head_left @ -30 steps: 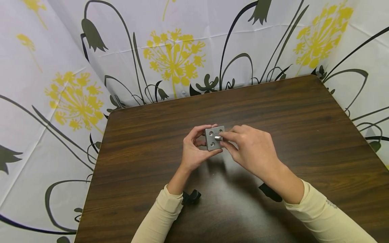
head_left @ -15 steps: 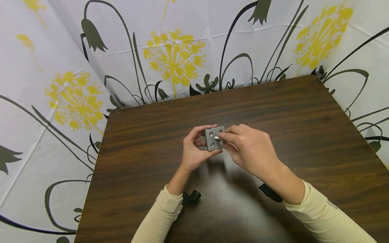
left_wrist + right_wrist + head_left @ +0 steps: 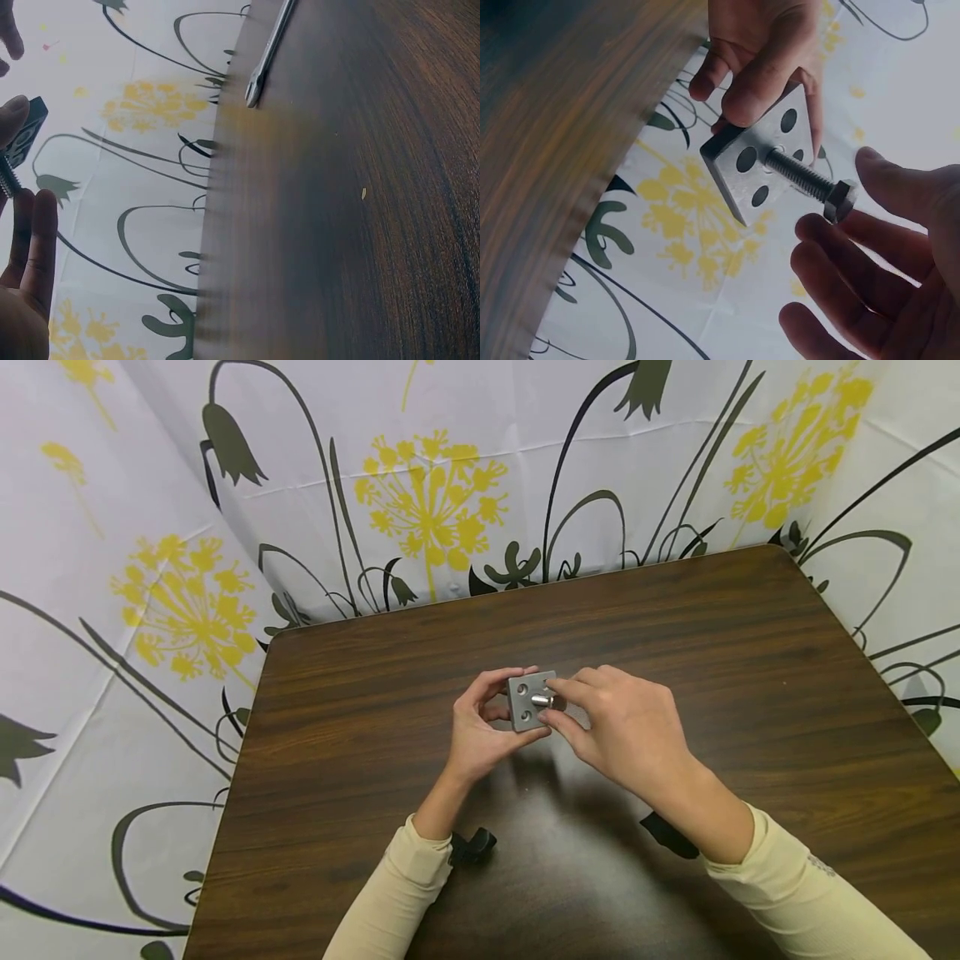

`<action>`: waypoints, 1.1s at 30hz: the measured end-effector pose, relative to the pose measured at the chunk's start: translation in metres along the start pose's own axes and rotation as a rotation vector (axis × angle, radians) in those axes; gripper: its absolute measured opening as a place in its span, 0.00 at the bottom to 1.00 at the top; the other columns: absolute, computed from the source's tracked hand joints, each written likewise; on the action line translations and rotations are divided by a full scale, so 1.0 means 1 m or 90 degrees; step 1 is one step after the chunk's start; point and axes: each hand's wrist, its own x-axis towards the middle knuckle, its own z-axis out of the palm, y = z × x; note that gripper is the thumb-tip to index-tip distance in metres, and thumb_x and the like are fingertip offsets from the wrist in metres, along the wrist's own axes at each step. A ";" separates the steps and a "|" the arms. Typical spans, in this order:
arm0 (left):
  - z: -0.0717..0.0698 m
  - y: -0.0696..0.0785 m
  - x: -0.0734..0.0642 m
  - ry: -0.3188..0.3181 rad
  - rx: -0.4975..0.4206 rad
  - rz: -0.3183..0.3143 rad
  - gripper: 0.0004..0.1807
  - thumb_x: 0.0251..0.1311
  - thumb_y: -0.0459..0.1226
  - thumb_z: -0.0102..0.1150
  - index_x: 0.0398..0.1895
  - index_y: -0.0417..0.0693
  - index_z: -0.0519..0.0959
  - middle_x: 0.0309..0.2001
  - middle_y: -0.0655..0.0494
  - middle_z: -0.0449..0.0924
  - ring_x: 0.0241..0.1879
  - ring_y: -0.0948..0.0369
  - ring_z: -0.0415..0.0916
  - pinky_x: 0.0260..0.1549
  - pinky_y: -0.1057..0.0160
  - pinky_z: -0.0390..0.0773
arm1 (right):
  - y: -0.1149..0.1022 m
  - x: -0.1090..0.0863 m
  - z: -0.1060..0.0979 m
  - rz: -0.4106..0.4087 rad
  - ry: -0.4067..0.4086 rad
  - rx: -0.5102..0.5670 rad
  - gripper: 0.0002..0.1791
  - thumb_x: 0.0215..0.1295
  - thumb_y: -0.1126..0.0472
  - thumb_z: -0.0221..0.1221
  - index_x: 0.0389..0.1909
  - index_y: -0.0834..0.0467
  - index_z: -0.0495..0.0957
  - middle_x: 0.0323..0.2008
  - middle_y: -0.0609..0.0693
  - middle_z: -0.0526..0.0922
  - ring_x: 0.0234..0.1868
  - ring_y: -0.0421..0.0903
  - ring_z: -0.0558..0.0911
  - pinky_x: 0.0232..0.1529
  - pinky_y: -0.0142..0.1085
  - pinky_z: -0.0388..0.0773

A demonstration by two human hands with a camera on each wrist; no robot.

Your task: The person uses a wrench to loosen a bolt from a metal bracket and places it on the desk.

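My left hand (image 3: 483,727) grips a small square grey metal plate (image 3: 522,703) by its edges, held up over the table. The plate has several round holes, seen best in the right wrist view. A hex bolt (image 3: 802,174) stands out from the middle of the plate, its threaded shank partly exposed and its head toward my right hand (image 3: 885,255). Thumb and fingers of that hand are spread around the bolt head, with a gap between thumb and head. In the left wrist view, the plate (image 3: 34,131) shows at the left edge, with bolt threads (image 3: 7,178) beside it.
A metal wrench (image 3: 261,75) lies on the dark wood table (image 3: 360,693), in the left wrist view. Behind the table hangs a white curtain (image 3: 487,410) with yellow and grey flowers. Black devices (image 3: 472,847) are worn at both wrists.
The right fingers pinched and turned the bolt head earlier; now thumb and forefinger have spread apart, and more of the bolt shows between them. The left hand and the plate have hardly moved.
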 end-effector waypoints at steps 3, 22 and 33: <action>0.000 0.001 0.000 0.000 0.001 0.001 0.38 0.32 0.16 0.76 0.54 0.29 0.73 0.54 0.38 0.80 0.44 0.55 0.78 0.29 0.63 0.83 | 0.000 0.000 0.000 0.011 -0.008 -0.008 0.15 0.58 0.49 0.70 0.43 0.53 0.87 0.29 0.44 0.85 0.25 0.42 0.79 0.15 0.34 0.70; 0.000 -0.001 0.000 -0.002 0.001 -0.001 0.38 0.32 0.16 0.76 0.55 0.29 0.73 0.55 0.38 0.79 0.45 0.54 0.78 0.30 0.63 0.83 | 0.001 0.000 -0.001 -0.013 -0.001 0.010 0.15 0.55 0.56 0.72 0.45 0.51 0.87 0.34 0.44 0.85 0.29 0.42 0.80 0.16 0.35 0.72; -0.001 0.000 0.000 0.000 -0.009 0.006 0.39 0.31 0.15 0.75 0.54 0.28 0.73 0.55 0.36 0.79 0.44 0.55 0.77 0.31 0.64 0.83 | 0.000 0.001 -0.001 -0.010 -0.010 0.013 0.14 0.55 0.57 0.72 0.43 0.52 0.88 0.33 0.44 0.85 0.29 0.42 0.81 0.17 0.36 0.73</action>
